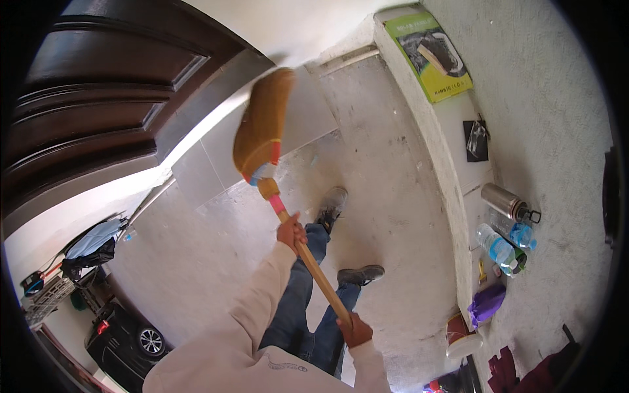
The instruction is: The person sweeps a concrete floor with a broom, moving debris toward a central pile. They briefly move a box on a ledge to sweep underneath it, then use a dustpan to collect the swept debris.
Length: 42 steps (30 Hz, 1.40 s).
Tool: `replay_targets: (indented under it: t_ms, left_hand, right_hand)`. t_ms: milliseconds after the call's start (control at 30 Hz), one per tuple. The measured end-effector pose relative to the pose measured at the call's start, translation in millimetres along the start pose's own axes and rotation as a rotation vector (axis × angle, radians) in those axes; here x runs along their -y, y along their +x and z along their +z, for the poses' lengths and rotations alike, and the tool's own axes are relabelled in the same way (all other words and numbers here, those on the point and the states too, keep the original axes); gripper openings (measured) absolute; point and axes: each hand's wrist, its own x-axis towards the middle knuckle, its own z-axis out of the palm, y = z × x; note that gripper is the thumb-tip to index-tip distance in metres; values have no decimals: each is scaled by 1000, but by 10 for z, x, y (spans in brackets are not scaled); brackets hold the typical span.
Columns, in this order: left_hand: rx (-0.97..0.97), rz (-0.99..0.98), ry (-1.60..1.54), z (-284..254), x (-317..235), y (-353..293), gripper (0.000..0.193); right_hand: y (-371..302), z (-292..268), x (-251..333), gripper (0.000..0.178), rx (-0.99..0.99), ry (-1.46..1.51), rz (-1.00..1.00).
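Both my hands grip one long-handled broom across the front of my body. My left hand (291,232) is wrapped round the wooden handle just below its pink band. Farther down, toward the handle's near end, my right hand (355,329) is closed on it as well. The broom (265,118) has brown bristles bound with orange and light blue near the neck. Its head points away from me toward the dark door, over the grey floor tiles; whether the bristles touch the floor I cannot tell.
A dark panelled door (85,85) fills the far left. Along the right runs a low ledge (452,150) bearing a green box (429,56), a metal flask (504,200), plastic bottles (496,245) and a purple cloth (487,304). A bucket (460,337) stands below. A black car (124,340) is at lower left.
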Motion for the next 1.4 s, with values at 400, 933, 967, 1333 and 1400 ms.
replay_targets:
  t_ms: [400,933,967,1333,1400]
  left_hand:
    - [133,34,258,908,73,618,30]
    - [-308,136,-517,-1585,444,-785,24]
    - [-322,226,-563,-1790,405,-637,24]
    - [-459,301,-324,-2150,-558,1033,34]
    - [-457,249,-172,-1467,-374,1095,33]
  right_hand:
    - [315,163,162,35,-187,346,91]
    - [269,-322,283,38,439,-493,-403]
    - [464,-203,421,38,450,-501,-472]
    - [1612,992,1260,43,480,-387,-312]
    - [1485,594,940,45,414,-192,-242]
